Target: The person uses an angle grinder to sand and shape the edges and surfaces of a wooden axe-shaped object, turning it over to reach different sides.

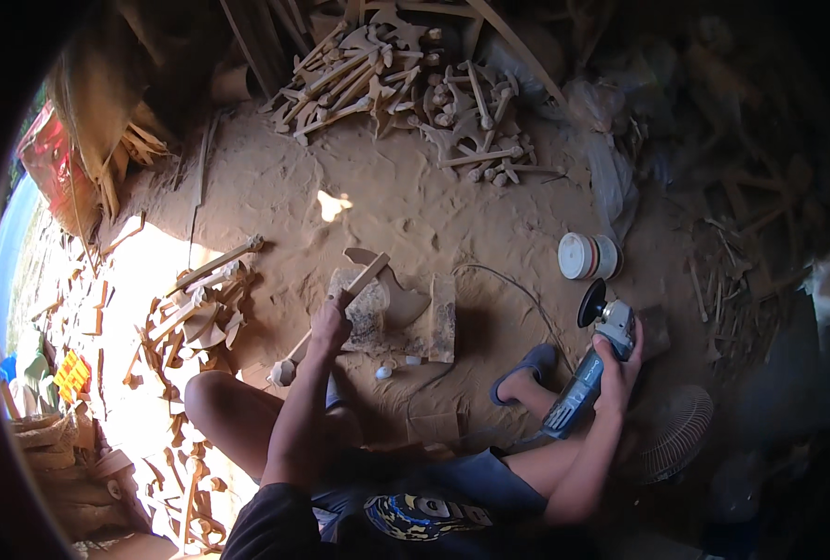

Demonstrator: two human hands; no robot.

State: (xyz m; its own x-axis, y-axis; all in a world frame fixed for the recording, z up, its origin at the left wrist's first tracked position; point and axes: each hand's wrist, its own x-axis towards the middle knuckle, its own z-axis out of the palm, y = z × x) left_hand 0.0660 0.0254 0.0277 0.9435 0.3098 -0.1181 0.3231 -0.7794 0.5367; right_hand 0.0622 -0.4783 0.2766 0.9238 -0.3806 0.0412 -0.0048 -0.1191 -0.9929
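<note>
My left hand (331,324) is closed around the shaft of a pale wooden axe-shaped piece (368,273). Curved, blade-like parts flank the shaft at its far end, and a rounded knob (282,373) ends it near my left knee. The bladed end lies over a worn, speckled block (364,322) on the ground. In my right hand (618,369) is an angle grinder (576,397) with a blue-grey body, held up to the right of the block. Its dark round disc (591,303) points away from me, apart from the wooden piece.
Many similar wooden pieces (368,79) are heaped at the back; another pile (200,308) lies left. A white tub (578,256) stands beyond the grinder. A dark cord (518,283) crosses the dusty ground. A wire fan guard (678,434) is at right, near my sandalled foot (524,373).
</note>
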